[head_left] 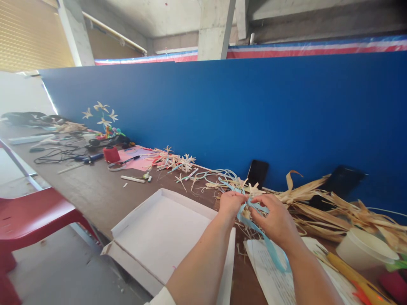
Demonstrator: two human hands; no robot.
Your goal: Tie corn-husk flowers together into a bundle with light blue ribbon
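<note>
Both hands meet over the table in the head view, working on a light blue ribbon (272, 250). My left hand (232, 202) pinches the ribbon between thumb and fingertips. From the other side my right hand (276, 220) is closed on it too, thumb below and fingers above. One long end of the ribbon hangs down over a printed paper sheet (262, 262); another part sticks up behind my fingers. A pale straw-like flower (254, 189) shows just beyond the fingertips. Whether it is joined to the ribbon is hidden.
A white shallow box (165, 241) lies left of my arms. Dried husk strips (330, 212), a phone (258, 173), a white cup (365, 250) and a yellow-handled tool (356, 277) are to the right. More flowers (171, 159) lie along the blue partition (203, 110).
</note>
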